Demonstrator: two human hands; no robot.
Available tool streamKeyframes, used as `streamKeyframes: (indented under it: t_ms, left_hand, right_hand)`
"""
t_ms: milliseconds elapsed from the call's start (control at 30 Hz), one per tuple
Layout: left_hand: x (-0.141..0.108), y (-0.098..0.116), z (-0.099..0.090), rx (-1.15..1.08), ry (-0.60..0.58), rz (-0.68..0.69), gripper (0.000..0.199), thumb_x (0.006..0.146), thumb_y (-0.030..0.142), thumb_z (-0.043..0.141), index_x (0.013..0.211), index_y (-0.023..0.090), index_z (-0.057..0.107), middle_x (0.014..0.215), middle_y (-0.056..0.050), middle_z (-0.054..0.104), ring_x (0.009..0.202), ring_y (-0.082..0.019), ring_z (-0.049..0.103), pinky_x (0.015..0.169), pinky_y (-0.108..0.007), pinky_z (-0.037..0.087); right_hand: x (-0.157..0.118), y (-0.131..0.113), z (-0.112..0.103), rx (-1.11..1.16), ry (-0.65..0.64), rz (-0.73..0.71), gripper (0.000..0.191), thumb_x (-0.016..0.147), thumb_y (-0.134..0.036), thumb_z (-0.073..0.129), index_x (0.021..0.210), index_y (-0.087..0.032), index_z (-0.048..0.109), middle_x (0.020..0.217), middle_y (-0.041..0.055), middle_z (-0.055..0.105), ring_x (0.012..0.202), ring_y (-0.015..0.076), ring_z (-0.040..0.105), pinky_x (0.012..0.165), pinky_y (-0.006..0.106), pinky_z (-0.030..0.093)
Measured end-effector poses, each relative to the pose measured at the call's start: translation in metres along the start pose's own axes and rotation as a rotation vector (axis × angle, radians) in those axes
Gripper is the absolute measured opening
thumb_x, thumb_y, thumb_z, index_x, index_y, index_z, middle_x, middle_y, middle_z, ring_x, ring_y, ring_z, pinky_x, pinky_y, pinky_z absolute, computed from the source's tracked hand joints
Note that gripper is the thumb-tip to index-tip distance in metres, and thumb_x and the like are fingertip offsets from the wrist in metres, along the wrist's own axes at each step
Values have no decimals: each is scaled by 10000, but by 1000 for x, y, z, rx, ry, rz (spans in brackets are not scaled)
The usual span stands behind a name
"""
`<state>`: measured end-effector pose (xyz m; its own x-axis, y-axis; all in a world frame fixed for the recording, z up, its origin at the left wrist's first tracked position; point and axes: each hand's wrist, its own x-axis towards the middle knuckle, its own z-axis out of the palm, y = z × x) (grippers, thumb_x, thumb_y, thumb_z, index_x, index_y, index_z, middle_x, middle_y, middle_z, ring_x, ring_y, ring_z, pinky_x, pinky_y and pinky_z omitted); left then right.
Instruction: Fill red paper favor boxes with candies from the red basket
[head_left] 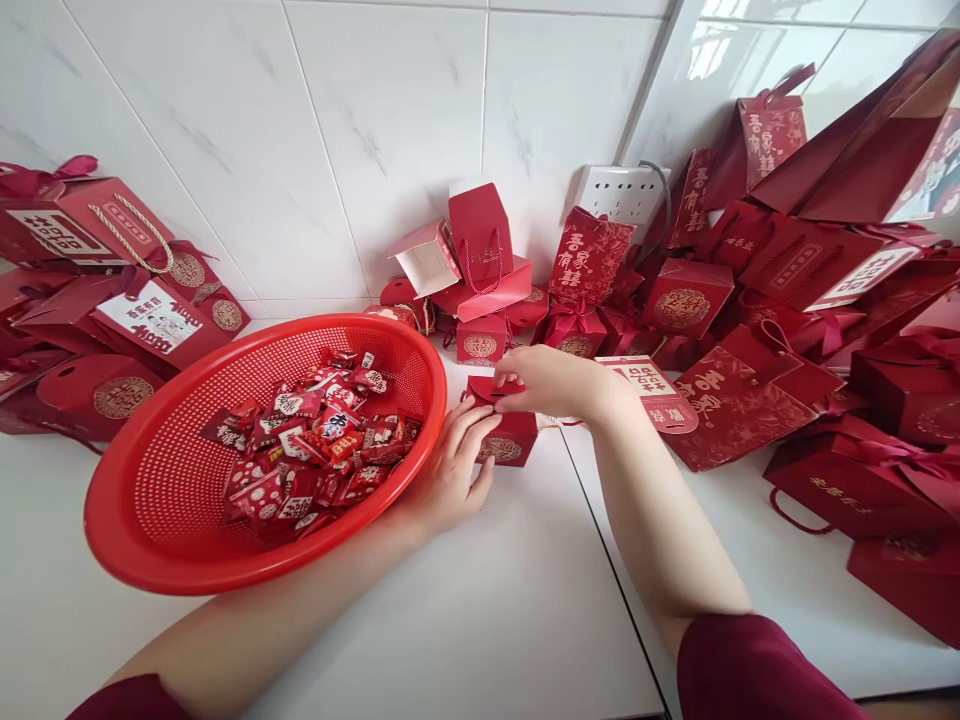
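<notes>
A small dark red gift box (504, 442) with a round gold emblem stands on the white table in front of me. My left hand (456, 465) holds it at its left side, fingers over the upper edge and thumb apart near the front. Over the top, my right hand (551, 383) has its fingers bent and closed on the box's top flaps; the fingertips are partly hidden. Just left of the box, a red plastic basket (161, 400) with perforated walls holds many wrapped candies (322, 435). The basket's rim is close above my left forearm.
Small red boxes (480, 240) are stacked against the tiled wall (390, 110). More gift boxes (124, 395) pile up at the left, and red bags and boxes (750, 390) crowd the right. A white power strip (621, 193) leans at the wall. A dark seam (611, 555) crosses the white table (480, 620).
</notes>
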<state>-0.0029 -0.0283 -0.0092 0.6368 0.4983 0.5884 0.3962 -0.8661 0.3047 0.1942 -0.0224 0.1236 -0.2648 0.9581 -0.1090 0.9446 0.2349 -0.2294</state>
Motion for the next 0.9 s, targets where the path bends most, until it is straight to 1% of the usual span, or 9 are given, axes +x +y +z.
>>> streamKeyframes:
  t_ms: [100, 167, 267, 467, 567, 633, 733, 800, 900]
  left_hand:
    - [0, -1, 1, -26, -12, -9, 522, 907, 135, 520, 1415, 211, 429, 1435, -113, 488, 1481, -290, 314, 1213, -512, 348]
    - [0, -2, 2, -47, -15, -11, 492, 917, 159, 518, 1400, 204, 434, 1447, -119, 474, 1496, -292, 291, 1214, -514, 349]
    - [-1, 0, 0, -17, 2, 3, 436, 923, 268, 553, 1340, 172, 470, 1474, -148, 444, 1500, -310, 284, 1214, -519, 348]
    - [0, 28, -14, 211, -42, -28, 640, 838, 648, 597, 1189, 114, 563, 1512, -248, 392, 1415, -418, 401, 1138, -569, 426]
    - [1, 43, -18, 214, -87, -106, 717, 769, 711, 638, 1165, 119, 556, 1531, -275, 344, 1393, -448, 417, 1076, -588, 474]
    - [1, 48, -20, 198, -163, -203, 703, 758, 651, 690, 1214, 140, 531, 1535, -271, 329, 1310, -452, 505, 954, -582, 552]
    - [-4, 56, -30, 85, -246, -268, 701, 726, 566, 749, 1268, 190, 514, 1423, -208, 467, 1148, -372, 626, 865, -500, 606]
    - [-9, 65, -45, -6, -251, -160, 720, 714, 592, 743, 1279, 204, 522, 1326, -168, 537, 1117, -322, 638, 908, -450, 601]
    - [-21, 82, -84, -98, -271, 54, 723, 762, 634, 674, 1333, 228, 494, 1306, -164, 548, 1125, -301, 636, 903, -409, 602]
  right_hand:
    - [8, 7, 2, 11, 29, -25, 221, 927, -219, 494, 877, -205, 709, 974, 71, 727, 922, 224, 668, 774, 305, 462]
    - [15, 13, 6, 23, 82, -56, 150, 861, -173, 561, 922, -203, 695, 1038, 69, 709, 955, 211, 659, 785, 285, 463]
    - [22, 20, 11, 67, 114, -57, 265, 751, -232, 702, 1004, -194, 635, 1063, 70, 690, 935, 210, 650, 725, 270, 469]
    - [11, 19, 3, 147, -228, 106, 190, 767, -337, 671, 678, -201, 574, 665, 44, 682, 616, 204, 653, 544, 288, 453]
    - [-1, 20, -5, 264, -326, 132, 180, 804, -365, 626, 731, -200, 621, 659, 51, 704, 614, 210, 680, 562, 299, 500]
    - [-7, 23, -9, 239, -218, 118, 232, 823, -425, 603, 877, -209, 670, 781, 61, 742, 712, 226, 703, 624, 318, 526]
    - [-17, 30, -16, 169, -2, 139, 338, 839, -467, 573, 1056, -226, 666, 1057, 79, 743, 948, 261, 694, 788, 358, 532]
    - [-25, 35, -21, 144, 35, 194, 338, 854, -462, 552, 1055, -213, 659, 1143, 98, 719, 1039, 283, 665, 860, 378, 510]
    - [-42, 44, -29, 147, 42, 266, 357, 875, -532, 525, 1039, -240, 649, 1133, 85, 720, 1023, 286, 658, 850, 385, 491]
